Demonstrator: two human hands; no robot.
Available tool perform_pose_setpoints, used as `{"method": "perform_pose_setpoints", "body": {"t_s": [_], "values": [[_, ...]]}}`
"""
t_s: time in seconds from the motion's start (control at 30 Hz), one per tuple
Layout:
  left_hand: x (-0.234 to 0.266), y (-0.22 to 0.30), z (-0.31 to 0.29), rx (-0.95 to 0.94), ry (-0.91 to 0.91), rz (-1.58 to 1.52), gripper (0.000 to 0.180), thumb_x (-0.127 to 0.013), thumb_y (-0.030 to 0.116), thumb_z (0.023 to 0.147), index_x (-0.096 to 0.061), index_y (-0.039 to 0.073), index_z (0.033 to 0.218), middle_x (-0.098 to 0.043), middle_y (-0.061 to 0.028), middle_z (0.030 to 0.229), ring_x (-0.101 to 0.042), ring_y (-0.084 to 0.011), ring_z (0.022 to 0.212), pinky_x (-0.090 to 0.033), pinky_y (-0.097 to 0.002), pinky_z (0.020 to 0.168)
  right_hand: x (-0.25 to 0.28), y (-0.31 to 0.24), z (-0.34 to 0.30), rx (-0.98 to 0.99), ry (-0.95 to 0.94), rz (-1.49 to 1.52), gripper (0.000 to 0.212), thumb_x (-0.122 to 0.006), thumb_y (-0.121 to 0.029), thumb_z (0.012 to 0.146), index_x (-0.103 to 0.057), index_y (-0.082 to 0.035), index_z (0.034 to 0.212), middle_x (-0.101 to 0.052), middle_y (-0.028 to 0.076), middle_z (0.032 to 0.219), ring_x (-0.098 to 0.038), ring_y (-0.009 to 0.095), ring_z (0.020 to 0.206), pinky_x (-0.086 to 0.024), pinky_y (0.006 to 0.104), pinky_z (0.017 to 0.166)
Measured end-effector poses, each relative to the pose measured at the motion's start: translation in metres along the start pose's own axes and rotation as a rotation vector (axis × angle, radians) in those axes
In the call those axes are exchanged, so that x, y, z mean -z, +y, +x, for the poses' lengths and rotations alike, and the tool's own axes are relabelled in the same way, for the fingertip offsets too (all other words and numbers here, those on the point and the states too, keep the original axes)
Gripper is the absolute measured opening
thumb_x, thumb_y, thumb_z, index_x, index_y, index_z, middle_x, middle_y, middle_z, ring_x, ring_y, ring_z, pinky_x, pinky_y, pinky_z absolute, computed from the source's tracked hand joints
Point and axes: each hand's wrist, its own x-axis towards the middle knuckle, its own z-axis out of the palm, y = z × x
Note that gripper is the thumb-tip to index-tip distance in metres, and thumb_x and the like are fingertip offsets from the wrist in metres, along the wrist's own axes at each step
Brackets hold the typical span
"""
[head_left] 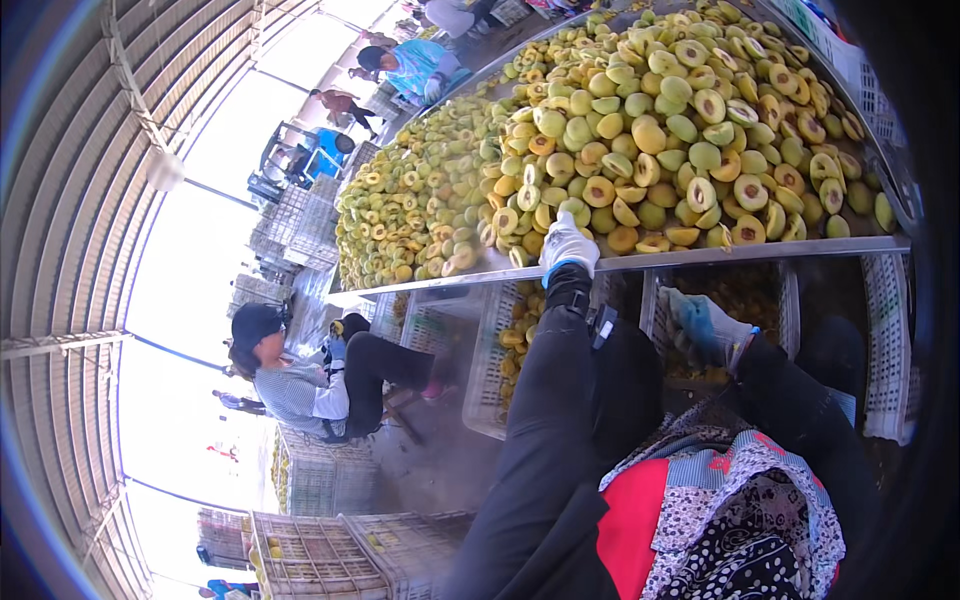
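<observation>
The person's left hand, in a white glove with a light blue cuff, is at the near metal rim of a broad table. Its fingers point toward the heap of fruit, mostly halved and yellow-green, some with brown centres; it is impossible to tell whether they grip a piece. The right hand, in a grey-and-blue glove, is lower, below the rim and over a crate with fruit pieces inside. Its fingers look bent, but the picture does not show whether they hold anything.

Another pale crate, also holding fruit pieces, stands to the left under the table edge. Farther left, 1 co-worker in a dark cap sits near the table. Behind are stacked crates and a blue vehicle.
</observation>
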Motion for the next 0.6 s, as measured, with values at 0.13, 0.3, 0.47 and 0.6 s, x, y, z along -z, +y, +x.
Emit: {"method": "perform_pose_setpoints", "body": {"t_s": [0.13, 0.3, 0.47, 0.6], "values": [[-0.011, -0.006, 0.010, -0.018, 0.035, -0.091, 0.058, -0.075, 0.029, 0.076, -0.053, 0.004, 0.123, -0.064, -0.0230, 0.121, -0.062, -0.0358, 0.115, -0.050, -0.0400, 0.097, 0.001, -0.003, 0.001, 0.099, 0.142, -0.037, 0.046, -0.040, -0.046, 0.104, -0.063, -0.007, 0.095, -0.056, -0.001, 0.071, -0.050, 0.008, 0.062, -0.043, 0.0274, 0.057], [-0.017, -0.023, 0.018, -0.054, 0.090, -0.111, 0.056, -0.078, 0.033, 0.072, -0.059, 0.004, 0.116, -0.067, -0.0215, 0.115, -0.063, -0.0362, 0.110, -0.051, -0.0402, 0.094, -0.005, -0.012, -0.003, 0.085, 0.136, 0.043, 0.047, -0.041, -0.045, 0.105, -0.063, -0.005, 0.097, -0.056, -0.002, 0.073, -0.049, 0.006, 0.062, -0.042, 0.0239, 0.057], [-0.009, -0.012, 0.007, -0.052, -0.045, -0.903, 0.044, -0.075, 0.014, 0.077, -0.061, 0.005, 0.118, -0.069, -0.0134, 0.106, -0.067, -0.0264, 0.100, -0.055, -0.0375, 0.085, 0.007, 0.019, 0.035, 0.552, 0.253, 0.107, 0.035, -0.048, -0.033, 0.105, -0.064, -0.002, 0.098, -0.058, -0.003, 0.078, -0.050, 0.004, 0.074, -0.043, 0.0216, 0.067], [-0.002, 0.028, -0.033, -0.156, -0.384, -1.517, 0.039, -0.068, 0.001, 0.082, -0.058, 0.005, 0.120, -0.066, -0.0107, 0.108, -0.066, -0.0216, 0.099, -0.058, -0.0377, 0.079, 0.002, -0.012, 0.008, 0.639, 0.387, 0.015, 0.031, -0.053, -0.028, 0.104, -0.063, 0.000, 0.098, -0.060, -0.001, 0.080, -0.051, 0.006, 0.077, -0.045, 0.0260, 0.070]]}}
